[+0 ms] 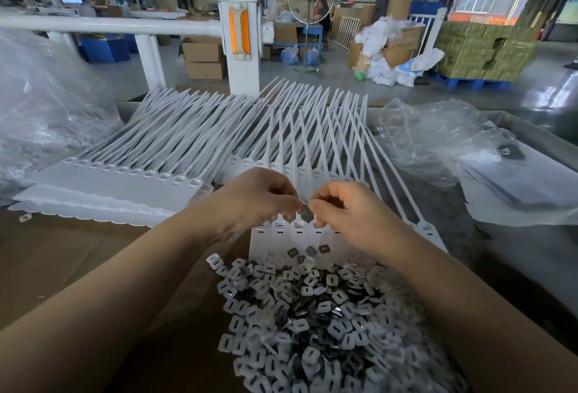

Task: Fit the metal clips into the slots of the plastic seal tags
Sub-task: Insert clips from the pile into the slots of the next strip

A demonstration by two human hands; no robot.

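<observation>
My left hand and my right hand meet fingertip to fingertip over a strip of white plastic seal tags. Together they pinch a small metal clip just above the tags' slotted heads. Three dark clips lie loose on the strip. A heap of metal clips and white plastic caps lies in front of me, between my forearms. More strips of seal tags are stacked to the left, and their long tails fan away from me.
Brown cardboard covers the work surface. Crumpled clear plastic bags lie at the left and at the right. A white post with an orange reflector stands behind the table. Cartons and people are far back.
</observation>
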